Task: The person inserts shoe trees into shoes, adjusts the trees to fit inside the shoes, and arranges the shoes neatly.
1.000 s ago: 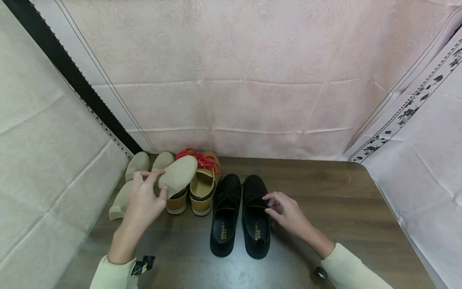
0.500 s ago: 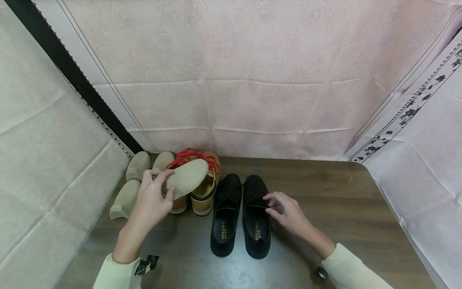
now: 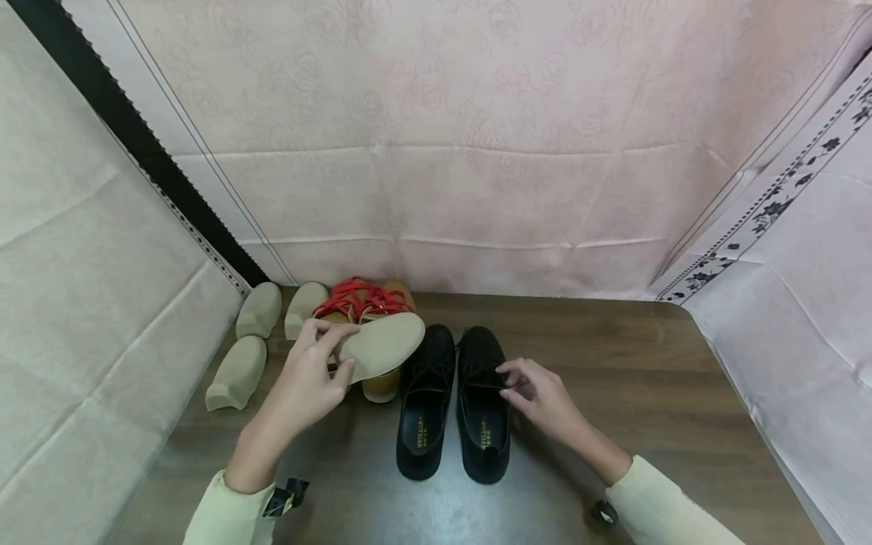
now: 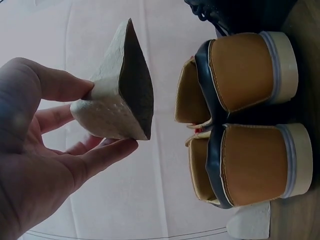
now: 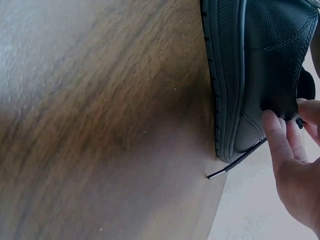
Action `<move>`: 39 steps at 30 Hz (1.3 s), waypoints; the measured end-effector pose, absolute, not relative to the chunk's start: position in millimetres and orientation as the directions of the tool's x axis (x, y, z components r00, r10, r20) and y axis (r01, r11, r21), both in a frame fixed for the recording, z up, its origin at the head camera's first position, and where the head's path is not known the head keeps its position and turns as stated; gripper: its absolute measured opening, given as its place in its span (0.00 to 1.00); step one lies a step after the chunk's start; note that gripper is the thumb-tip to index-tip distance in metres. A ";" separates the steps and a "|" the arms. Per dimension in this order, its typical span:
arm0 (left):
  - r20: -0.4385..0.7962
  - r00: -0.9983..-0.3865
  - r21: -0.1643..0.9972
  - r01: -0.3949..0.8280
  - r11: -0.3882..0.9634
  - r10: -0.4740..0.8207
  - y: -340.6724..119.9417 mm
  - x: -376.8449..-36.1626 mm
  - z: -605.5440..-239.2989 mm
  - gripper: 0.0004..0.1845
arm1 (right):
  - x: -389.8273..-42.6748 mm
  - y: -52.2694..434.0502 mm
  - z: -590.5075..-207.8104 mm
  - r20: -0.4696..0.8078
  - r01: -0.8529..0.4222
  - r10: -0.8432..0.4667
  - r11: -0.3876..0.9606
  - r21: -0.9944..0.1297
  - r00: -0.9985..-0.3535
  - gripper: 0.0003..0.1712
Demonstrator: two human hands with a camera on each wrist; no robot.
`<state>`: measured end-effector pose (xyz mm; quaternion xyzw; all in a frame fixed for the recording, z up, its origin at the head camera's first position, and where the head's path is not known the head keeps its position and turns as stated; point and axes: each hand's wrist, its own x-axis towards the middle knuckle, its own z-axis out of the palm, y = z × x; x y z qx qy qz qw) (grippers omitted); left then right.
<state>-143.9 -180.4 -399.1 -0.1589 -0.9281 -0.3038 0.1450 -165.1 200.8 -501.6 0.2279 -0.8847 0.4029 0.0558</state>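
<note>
my left hand (image 3: 309, 382) pinches the insole (image 3: 381, 344) by its heel, held flat above the tan shoes (image 4: 250, 120), while my right hand (image 3: 538, 397) fingers grip the black shoe's (image 3: 482, 401) tongue, steadying it.

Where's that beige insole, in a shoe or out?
Out. The left hand holds the insole in the air above the tan shoes, outside both.

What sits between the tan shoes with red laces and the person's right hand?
In the head view, the pair of black shoes stands between the tan shoes and the right hand.
</note>
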 end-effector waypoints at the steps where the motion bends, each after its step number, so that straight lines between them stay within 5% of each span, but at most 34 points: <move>1: 0.370 -0.904 0.517 0.391 0.761 0.214 -179.5 -143.9 -399.3 0.24 | -165.2 200.8 -501.4 0.284 -0.449 -0.358 0.571 -0.687 -0.889 0.21; 39: 0.263 -0.849 0.534 0.523 0.664 0.458 -140.8 -128.5 -392.2 0.23 | -165.0 200.7 -501.0 0.259 -0.424 -0.350 0.567 -0.707 -0.900 0.22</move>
